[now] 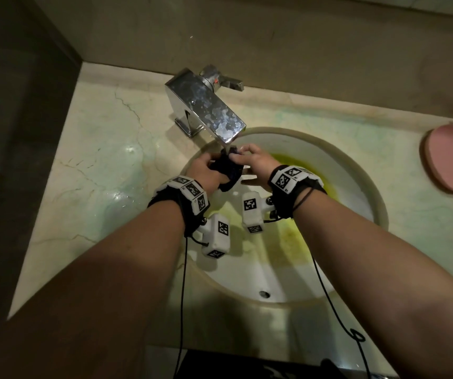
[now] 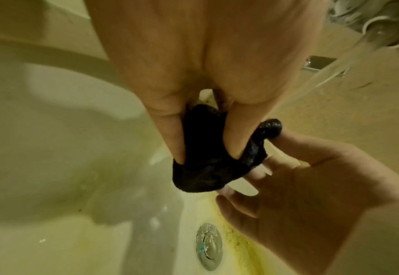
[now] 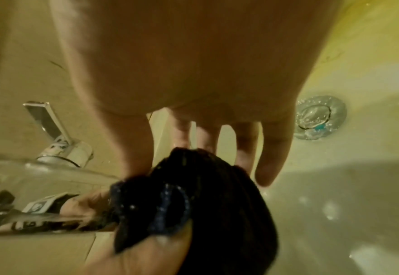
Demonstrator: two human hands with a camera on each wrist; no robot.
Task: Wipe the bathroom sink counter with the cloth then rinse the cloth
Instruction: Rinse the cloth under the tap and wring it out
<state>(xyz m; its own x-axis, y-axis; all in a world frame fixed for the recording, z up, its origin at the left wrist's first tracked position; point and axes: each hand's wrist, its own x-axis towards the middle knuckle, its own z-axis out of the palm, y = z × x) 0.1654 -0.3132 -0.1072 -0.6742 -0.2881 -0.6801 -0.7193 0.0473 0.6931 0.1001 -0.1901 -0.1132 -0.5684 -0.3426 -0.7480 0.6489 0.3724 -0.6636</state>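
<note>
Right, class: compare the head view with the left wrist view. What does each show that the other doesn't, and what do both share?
Only the head view shows the marble counter, the pink dish and the chrome faucet's spotted top.

Only the left wrist view shows the drain stopper and the water stream clearly.

Both show the dark cloth held over the sink basin by the left hand and the right hand.
</note>
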